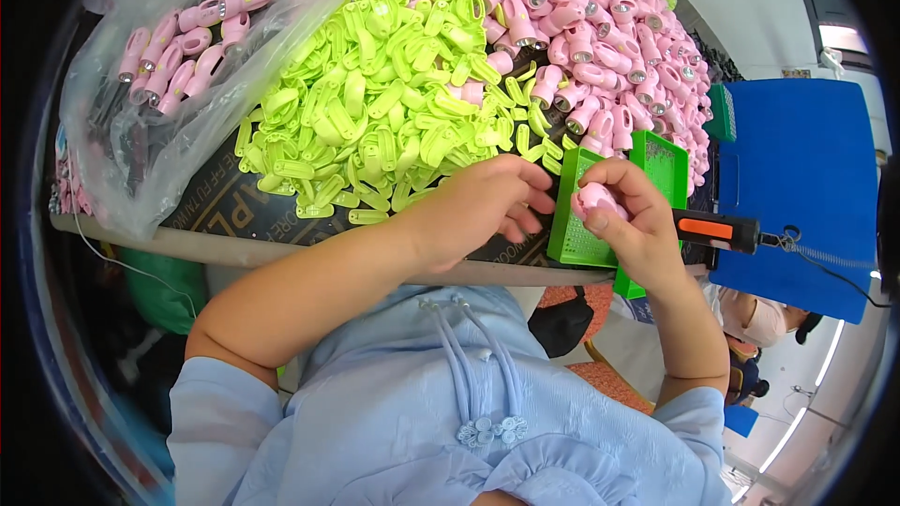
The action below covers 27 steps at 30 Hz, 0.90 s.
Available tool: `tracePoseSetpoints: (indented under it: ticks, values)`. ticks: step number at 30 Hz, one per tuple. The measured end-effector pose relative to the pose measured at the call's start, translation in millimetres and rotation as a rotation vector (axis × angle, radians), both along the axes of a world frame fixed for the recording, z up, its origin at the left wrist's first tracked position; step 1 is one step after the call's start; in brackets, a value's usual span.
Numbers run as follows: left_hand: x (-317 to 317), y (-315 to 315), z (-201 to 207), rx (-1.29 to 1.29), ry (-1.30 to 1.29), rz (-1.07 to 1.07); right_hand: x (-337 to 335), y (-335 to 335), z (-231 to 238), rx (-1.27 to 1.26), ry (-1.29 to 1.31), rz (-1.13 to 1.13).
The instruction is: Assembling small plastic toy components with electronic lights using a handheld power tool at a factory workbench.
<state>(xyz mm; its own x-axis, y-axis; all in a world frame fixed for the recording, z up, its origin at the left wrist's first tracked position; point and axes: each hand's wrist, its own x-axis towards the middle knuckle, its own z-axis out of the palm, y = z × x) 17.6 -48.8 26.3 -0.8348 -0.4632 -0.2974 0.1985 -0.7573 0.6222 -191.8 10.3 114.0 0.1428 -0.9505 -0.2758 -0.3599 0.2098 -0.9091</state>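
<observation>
My right hand (637, 220) is closed round a small pink flashlight (598, 199), most of it hidden by the fingers. It is held above a green tray (565, 225) at the table's front edge. My left hand (492, 211) hovers just left of that tray, fingers apart and curled a little, holding nothing I can see. Beyond it spreads a heap of lime-green plastic pieces (375, 122), long and rounded. Behind and to the right rises a large pile of pink flashlights (619, 47).
A second green tray (667, 164) holds small parts. An electric screwdriver (722, 230), black and orange, hangs by a coiled cord at the right, before a blue panel (797, 178). At the left, a clear plastic bag (103, 150) has several pink flashlights on it. People sit farther off at the right.
</observation>
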Motion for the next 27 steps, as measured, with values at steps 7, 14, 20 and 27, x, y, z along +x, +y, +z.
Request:
tracePoseSetpoints:
  ticks: [7, 14, 20, 27]
  values:
    - [5.2, 11.5, -3.4, -1.602, -0.479, -0.209, -3.0, 19.1, -19.0, 0.072, -0.029, -0.067]
    - [-4.2, 30.0, -43.2, -2.09, -0.464, -0.119, -0.6, 29.4, -29.2, -0.033, 0.042, -0.122]
    - [-1.2, 18.8, -21.3, -1.794, -0.402, -0.241, -8.3, 38.6, -32.8, -0.095, 0.032, -0.163]
    - [26.2, -17.4, -4.2, -1.837, -0.463, 0.099, -14.5, 47.7, -34.8, -0.082, -0.157, -0.247]
